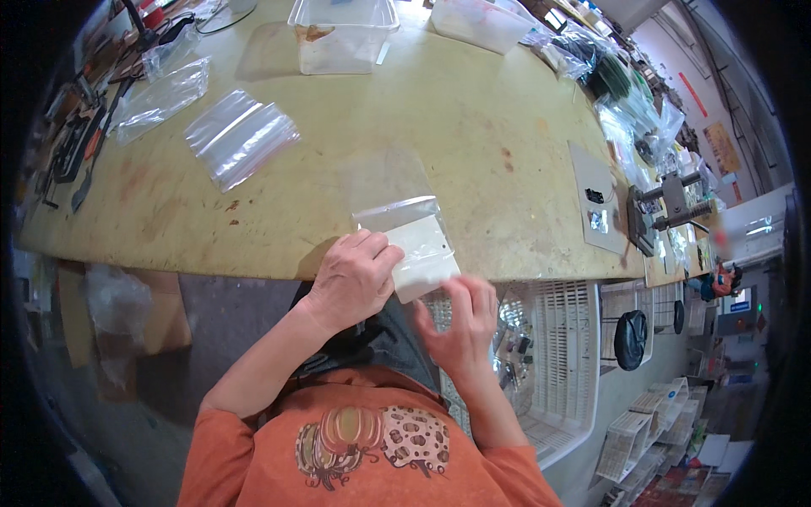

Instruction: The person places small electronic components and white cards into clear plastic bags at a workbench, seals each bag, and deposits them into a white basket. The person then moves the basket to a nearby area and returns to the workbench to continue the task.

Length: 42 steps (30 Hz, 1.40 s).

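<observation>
A flat white rectangular piece, like a card or thin box, lies tilted at the table's near edge and sticks out slightly over it. Clear plastic bag film spreads beyond it and seems to cover its far part. My left hand is closed on the left edge of the white piece, fingertips pressed together on the film. At the near right corner, my right hand has its thumb spread away from its fingers. The fingertips reach the corner, with no clear grip visible.
Clear zip bags lie stacked at left, beside tools. Translucent bins stand at the back. On the right are a grey board with small black parts and a metal press. Below the table sits a white basket.
</observation>
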### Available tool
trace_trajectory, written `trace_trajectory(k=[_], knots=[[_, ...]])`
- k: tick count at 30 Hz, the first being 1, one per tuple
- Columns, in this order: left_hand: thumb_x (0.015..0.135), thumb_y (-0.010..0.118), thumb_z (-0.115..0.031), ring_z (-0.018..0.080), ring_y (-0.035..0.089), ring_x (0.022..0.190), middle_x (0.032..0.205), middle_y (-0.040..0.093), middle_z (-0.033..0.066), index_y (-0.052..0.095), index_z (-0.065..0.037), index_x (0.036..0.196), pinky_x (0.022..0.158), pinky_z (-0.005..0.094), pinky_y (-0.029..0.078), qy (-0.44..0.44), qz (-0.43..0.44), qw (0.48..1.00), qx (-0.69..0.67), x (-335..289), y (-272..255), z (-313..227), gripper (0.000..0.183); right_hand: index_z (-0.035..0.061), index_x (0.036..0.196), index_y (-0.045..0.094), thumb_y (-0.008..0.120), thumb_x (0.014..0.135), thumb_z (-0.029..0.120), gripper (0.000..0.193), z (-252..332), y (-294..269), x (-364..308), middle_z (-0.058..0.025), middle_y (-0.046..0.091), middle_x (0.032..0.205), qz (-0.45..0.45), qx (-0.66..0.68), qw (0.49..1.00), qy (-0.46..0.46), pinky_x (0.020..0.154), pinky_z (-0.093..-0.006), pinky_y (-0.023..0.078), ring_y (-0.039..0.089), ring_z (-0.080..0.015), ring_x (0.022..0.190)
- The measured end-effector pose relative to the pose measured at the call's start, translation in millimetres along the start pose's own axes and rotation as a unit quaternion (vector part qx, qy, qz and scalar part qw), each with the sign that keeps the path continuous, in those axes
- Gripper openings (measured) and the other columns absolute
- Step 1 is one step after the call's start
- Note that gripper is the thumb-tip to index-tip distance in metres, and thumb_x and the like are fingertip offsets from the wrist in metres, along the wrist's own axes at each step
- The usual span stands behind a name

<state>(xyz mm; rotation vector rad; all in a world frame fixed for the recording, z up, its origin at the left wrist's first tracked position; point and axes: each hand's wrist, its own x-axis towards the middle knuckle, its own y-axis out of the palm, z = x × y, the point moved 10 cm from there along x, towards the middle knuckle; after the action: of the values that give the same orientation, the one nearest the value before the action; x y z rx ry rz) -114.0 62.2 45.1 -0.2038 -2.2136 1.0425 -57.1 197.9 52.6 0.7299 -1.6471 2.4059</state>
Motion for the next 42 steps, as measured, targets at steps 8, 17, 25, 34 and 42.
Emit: trace_trajectory(k=[8, 17, 25, 34, 42], knots=[[0.074, 0.066, -0.004, 0.0273, 0.060, 0.085, 0.085, 0.058, 0.0086, 0.062, -0.007, 0.088, 0.077, 0.0390, 0.050, 0.023, 0.017, 1.000, 0.010, 25, 27, -11, 0.014, 0.0030, 0.105, 0.061, 0.067, 0.077, 0.003, 0.028, -17, 21, -16, -0.0116, 0.062, 0.083, 0.071, 0.072, 0.995, 0.013, 0.072, -0.0396, 0.046, 0.061, -0.0292, 0.077], [0.076, 0.065, 0.000, 0.0317, 0.061, 0.089, 0.090, 0.060, 0.0115, 0.062, -0.005, 0.091, 0.077, 0.0417, 0.052, -0.030, 0.040, 0.997, -0.057, 19, 22, -10, 0.015, 0.0020, 0.109, 0.059, 0.066, 0.078, -0.001, 0.031, -24, 27, -1, -0.0132, 0.063, 0.086, -0.018, 0.151, 0.987, 0.041, 0.071, -0.0397, 0.049, 0.062, -0.0304, 0.078], [0.077, 0.068, -0.006, 0.0299, 0.062, 0.085, 0.085, 0.059, 0.0102, 0.063, -0.006, 0.088, 0.074, 0.0399, 0.051, 0.002, 0.030, 0.999, 0.036, 36, 42, -15, 0.012, 0.0000, 0.096, 0.062, 0.064, 0.091, 0.005, 0.007, -47, 46, -15, -0.0099, 0.067, 0.081, 0.052, 0.320, 0.924, 0.201, 0.061, -0.0316, 0.051, 0.065, -0.0207, 0.068], [0.079, 0.068, -0.007, 0.0293, 0.062, 0.073, 0.077, 0.058, 0.0095, 0.063, -0.008, 0.081, 0.065, 0.0398, 0.051, 0.048, 0.021, 0.993, -0.104, 31, 23, -46, 0.005, 0.0002, 0.095, 0.064, 0.057, 0.101, 0.013, 0.016, -56, 87, -32, -0.0041, 0.066, 0.072, 0.125, 0.605, 0.714, 0.331, 0.055, -0.0224, 0.049, 0.060, -0.0074, 0.061], [0.078, 0.069, -0.004, 0.0310, 0.060, 0.072, 0.075, 0.059, 0.0091, 0.062, -0.007, 0.080, 0.067, 0.0409, 0.049, 0.008, 0.004, 0.998, -0.058, 36, 26, -15, 0.008, 0.0037, 0.098, 0.068, 0.068, 0.085, 0.006, 0.013, -156, -39, 44, -0.0152, 0.070, 0.087, -0.104, 0.111, 0.981, 0.124, 0.065, -0.0358, 0.054, 0.069, -0.0290, 0.074]])
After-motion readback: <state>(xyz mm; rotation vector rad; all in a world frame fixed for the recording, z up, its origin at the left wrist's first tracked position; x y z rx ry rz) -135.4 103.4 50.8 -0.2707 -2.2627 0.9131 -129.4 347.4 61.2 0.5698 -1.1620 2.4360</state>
